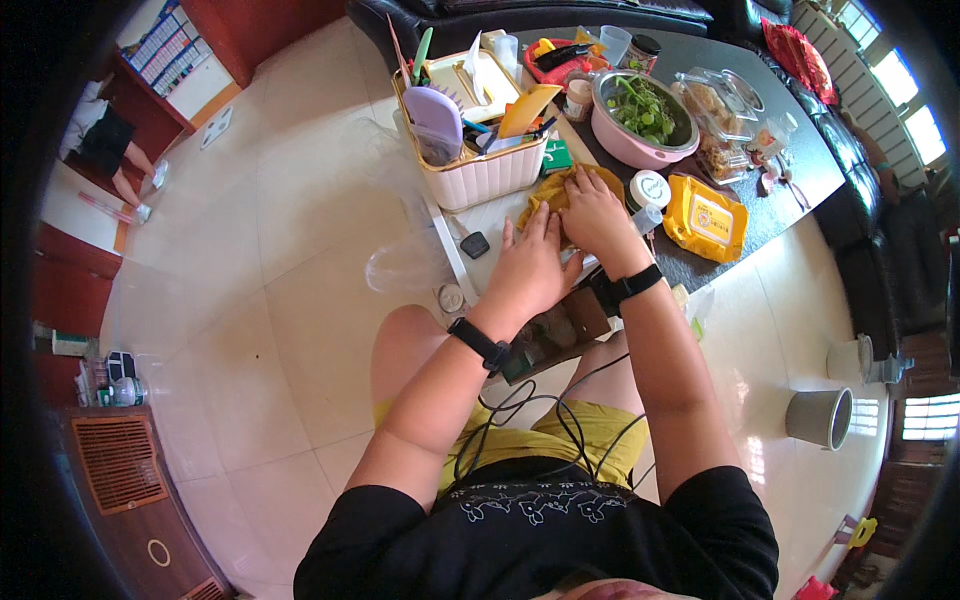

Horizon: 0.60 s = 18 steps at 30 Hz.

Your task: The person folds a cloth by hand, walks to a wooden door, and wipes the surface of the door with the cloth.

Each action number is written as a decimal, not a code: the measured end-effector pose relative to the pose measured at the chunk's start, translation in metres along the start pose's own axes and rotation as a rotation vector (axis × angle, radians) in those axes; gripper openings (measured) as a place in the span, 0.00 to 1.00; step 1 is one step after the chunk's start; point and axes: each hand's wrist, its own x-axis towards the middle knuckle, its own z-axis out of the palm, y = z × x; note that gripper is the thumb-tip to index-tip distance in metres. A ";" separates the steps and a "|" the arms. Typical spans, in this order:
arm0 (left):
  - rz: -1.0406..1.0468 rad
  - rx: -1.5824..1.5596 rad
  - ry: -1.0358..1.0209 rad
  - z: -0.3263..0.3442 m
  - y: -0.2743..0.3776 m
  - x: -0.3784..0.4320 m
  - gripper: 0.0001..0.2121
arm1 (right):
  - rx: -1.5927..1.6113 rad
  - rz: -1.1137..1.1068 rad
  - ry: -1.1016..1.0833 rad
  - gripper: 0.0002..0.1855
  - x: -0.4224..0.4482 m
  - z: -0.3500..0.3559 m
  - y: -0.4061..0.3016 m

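A mustard-yellow cloth [553, 196] lies bunched on the near corner of the table. My right hand [592, 214] lies over it, palm down, and covers its middle; whether the fingers pinch the fabric is hidden. Beside it, my left hand [534, 262] has its fingers spread and its fingertips at the cloth's near edge. To the left of this hand, a black-headed key [474, 244] rests on the white surface [495, 219]. A white-lidded jar [649, 190] and a small clear cup [646, 218] stand just right of my right hand.
A cream storage basket [484, 180] holds a purple brush [435, 120] and tissues. Beyond the cloth stands a pink bowl [630, 139] of green leaves [641, 109]. Yellow wipes [706, 217] and clear food boxes [712, 112] are at right. Black cables [517, 409] cross my lap. Another person [112, 142] is far left.
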 end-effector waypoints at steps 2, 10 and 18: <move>-0.007 -0.017 0.003 -0.001 0.004 0.001 0.32 | -0.027 0.057 0.029 0.25 -0.002 0.008 -0.002; 0.034 -0.126 0.129 -0.011 0.004 -0.007 0.39 | -0.240 -0.036 -0.057 0.07 -0.048 -0.040 -0.036; -0.084 -0.043 0.214 -0.002 0.009 -0.003 0.44 | 0.100 -0.305 0.135 0.17 -0.007 0.016 -0.001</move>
